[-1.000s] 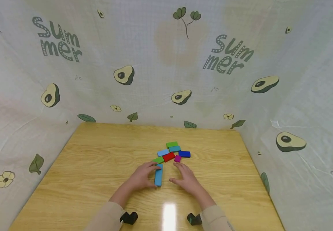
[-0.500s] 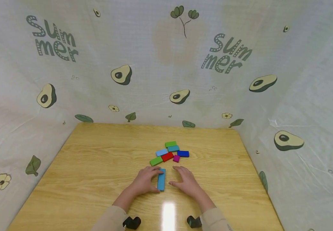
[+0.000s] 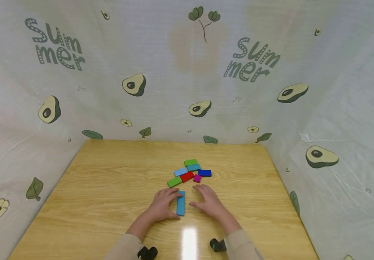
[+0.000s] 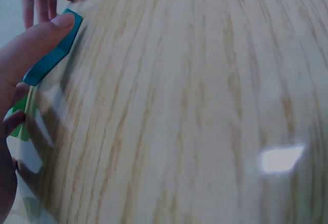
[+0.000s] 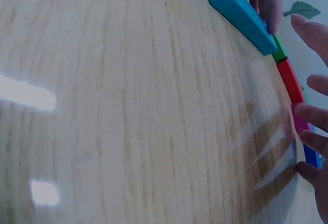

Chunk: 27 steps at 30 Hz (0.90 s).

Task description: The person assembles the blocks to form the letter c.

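Observation:
My left hand (image 3: 162, 206) pinches a light blue rectangular block (image 3: 180, 205) lengthwise, thumb at its near end and a fingertip at its far end. In the left wrist view the thumb lies against the end of the block (image 4: 55, 56). From the right wrist view, the block (image 5: 238, 15) appears tilted above its shadow, close over the table. My right hand (image 3: 210, 202) stands to its right, fingers spread and loosely bent, holding nothing. Just beyond the hands lie a green block (image 3: 174, 181), a red block (image 3: 187, 176) and a small magenta block (image 3: 197, 178).
Behind the red block sit a pale blue block (image 3: 180, 172), a teal block (image 3: 193, 167) and another green block (image 3: 190, 162). A dark blue block (image 3: 204, 173) lies to their right. The wooden table (image 3: 115, 169) is bounded by a printed cloth (image 3: 161, 119) at the back and sides.
My left hand has drawn the light blue block toward me and slightly right, away from the green block, which now shows fully. The right hand has hardly moved. The view has shifted slightly.

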{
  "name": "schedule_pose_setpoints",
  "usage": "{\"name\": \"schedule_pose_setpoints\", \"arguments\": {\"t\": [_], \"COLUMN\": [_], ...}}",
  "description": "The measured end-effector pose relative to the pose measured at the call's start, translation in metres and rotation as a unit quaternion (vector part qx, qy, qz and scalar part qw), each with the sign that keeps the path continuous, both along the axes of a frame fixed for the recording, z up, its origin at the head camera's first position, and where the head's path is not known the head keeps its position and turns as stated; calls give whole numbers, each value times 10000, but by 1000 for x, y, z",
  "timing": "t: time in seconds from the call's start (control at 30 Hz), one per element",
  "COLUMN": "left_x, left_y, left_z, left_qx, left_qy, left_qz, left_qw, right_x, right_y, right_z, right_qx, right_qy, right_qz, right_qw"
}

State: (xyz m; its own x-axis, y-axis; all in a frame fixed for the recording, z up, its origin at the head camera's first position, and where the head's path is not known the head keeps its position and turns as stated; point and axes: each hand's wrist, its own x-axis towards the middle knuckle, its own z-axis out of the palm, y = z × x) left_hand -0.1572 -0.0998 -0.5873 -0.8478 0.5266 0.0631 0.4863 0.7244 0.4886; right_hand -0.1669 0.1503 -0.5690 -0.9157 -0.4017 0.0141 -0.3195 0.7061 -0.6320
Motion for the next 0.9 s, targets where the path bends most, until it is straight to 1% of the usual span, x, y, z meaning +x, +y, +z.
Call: {"name": "schedule_pose_setpoints", "arguments": {"t": [0.1,0.27,0.4,0.53,0.6,0.73,0.8,0.9], "left_x": [-1,-1,-1,0,0,0,0,0], "left_y": [-2,-5,-7,-7,-7,-6,-6,-6], "left_z": [0,-2,-7,-10,-12,-13,-13,-12], "left_qx": [154,610,783,843,830,792,797,809], "left_qy": [-75,-262,-234,-197,-240,-384,-437,-468], "left_qz": [-18,42,61,49,80,180,227,264], "left_qw": [9999,9978,9966,9962,9962,9960,9956,9953], "right_x": [-7,-17,-24,-32,-36,-45,-50,-57], "right_y": [-1,-5,-8,-12,-14,-18,-19,-21], "right_z": [1,4,8,7,7,9,9,11], "right_qx": [-76,-162,-79,168,186,214,293,369], "right_qy": [-102,-300,-350,-327,-340,-197,-39,33], "right_qz": [-29,-73,-15,88,118,246,296,229], "right_qw": [9999,9994,9994,9993,9992,9993,9991,9991]}}
